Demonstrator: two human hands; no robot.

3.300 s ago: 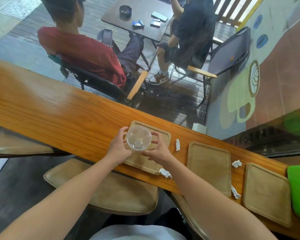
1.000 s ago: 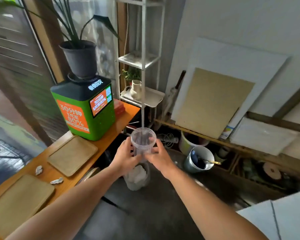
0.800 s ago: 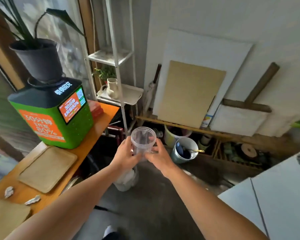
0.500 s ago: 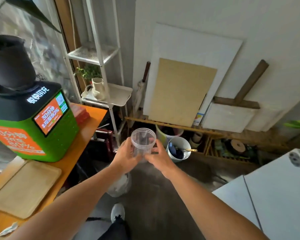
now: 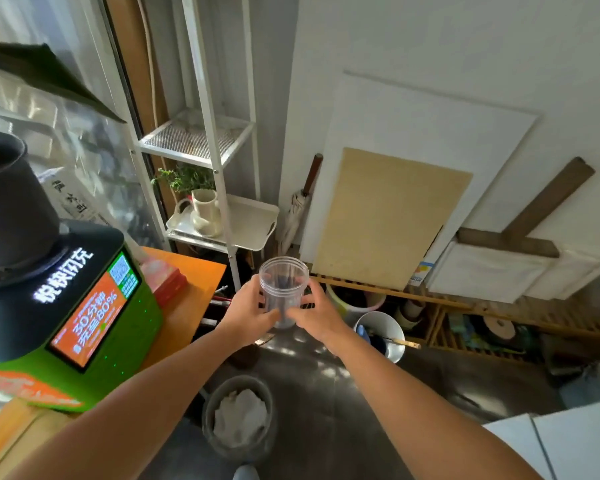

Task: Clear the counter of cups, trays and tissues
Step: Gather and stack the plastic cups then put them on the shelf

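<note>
A clear plastic cup (image 5: pixel 283 289) is upright and empty in mid-air, away from the counter. My left hand (image 5: pixel 246 311) grips its left side and my right hand (image 5: pixel 314 315) grips its right side. The wooden counter (image 5: pixel 184 303) lies to the left, its orange end just left of my left hand. A corner of a wooden tray (image 5: pixel 11 441) shows at the bottom left. Below the cup on the floor stands a grey bin (image 5: pixel 238 422) with white tissue inside.
A green charging kiosk (image 5: pixel 84 327) with a black plant pot (image 5: pixel 11 202) on top fills the counter's end. A white metal shelf (image 5: pixel 222 216), leaning boards (image 5: pixel 388 216), a low wooden rack (image 5: pixel 465 306) and a white bucket (image 5: pixel 381 336) line the wall. A white surface (image 5: pixel 551 445) sits bottom right.
The view has swung from the counter toward the wall and moved closer to the kiosk. Both hands still hold the cup; the grey bin has come into view below it.
</note>
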